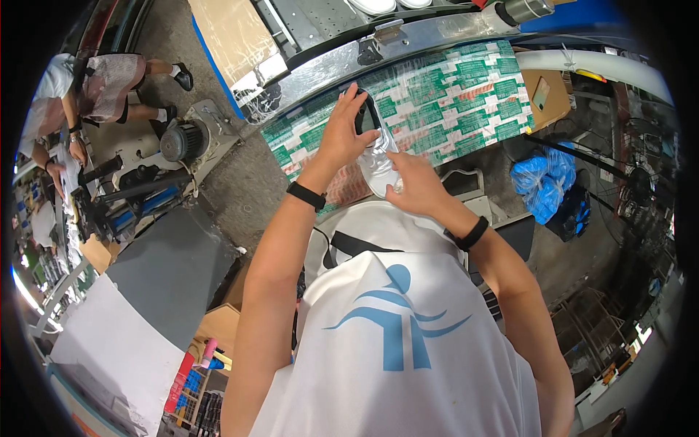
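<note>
A shiny white shoe (pixel 378 162) lies over the table in front of me, its dark opening pointing away and its toe toward my body. My left hand (pixel 344 132) holds it along the left side, with the thumb across the upper and the fingers near the heel end. Near the toe, my right hand (pixel 419 182) grips the right side with thumb and fingertips. The palm side of both hands and the shoe's sole are hidden. Beneath the shoe is a table top covered in green-and-white printed sheeting (pixel 466 102).
Behind the table runs a metal conveyor edge (pixel 320 79), with white shoes (pixel 375 6) on the surface beyond. Cardboard (pixel 237 36) stands at upper left. A blue plastic bag (pixel 542 178) hangs at right. Another person (pixel 109 87) works at far left beside a machine with a motor (pixel 182 140).
</note>
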Tool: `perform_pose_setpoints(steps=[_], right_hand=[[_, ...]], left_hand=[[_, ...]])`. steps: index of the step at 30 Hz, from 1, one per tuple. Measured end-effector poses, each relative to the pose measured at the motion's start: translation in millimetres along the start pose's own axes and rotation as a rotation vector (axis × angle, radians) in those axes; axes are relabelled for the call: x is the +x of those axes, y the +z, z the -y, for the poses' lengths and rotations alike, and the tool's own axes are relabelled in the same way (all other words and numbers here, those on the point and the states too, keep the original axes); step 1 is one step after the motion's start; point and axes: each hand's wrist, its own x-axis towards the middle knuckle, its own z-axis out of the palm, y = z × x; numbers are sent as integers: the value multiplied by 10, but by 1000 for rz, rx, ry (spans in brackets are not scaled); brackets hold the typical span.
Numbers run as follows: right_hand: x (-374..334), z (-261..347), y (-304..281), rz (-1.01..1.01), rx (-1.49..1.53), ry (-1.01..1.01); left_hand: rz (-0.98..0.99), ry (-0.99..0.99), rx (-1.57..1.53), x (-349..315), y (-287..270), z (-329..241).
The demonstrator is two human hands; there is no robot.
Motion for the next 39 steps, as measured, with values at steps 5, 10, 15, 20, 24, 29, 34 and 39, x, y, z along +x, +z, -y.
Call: perform_pose_setpoints(steps=[5,10,15,20,24,29,34,39], right_hand=[[-23,124,-106,330,112,-20],[15,-632,-238,97,209,191],[622,-1290,266,184,674,412],[718,-598,274,357,410,253],[778,109,-8,443,238,-62],[1095,-87,-183,470,462,116],[1139,-1261,-276,150,322,203],[1173,-1732,-284,134,-38,209]], left_hand=[[-41,2,-79,-176,-107,120],[-219,-107,-20,-249,679,229],[-381,-478,-392,-627,749,-300],[-541,-399,-223,-1064,764,543],[-242,-779,-969,-993,-166,-60],[-483,-953,-705,-912,-112,-111],[-513,-729,-416,-747,-1045,-442],[-697,-148,304,427,-2197,-94]])
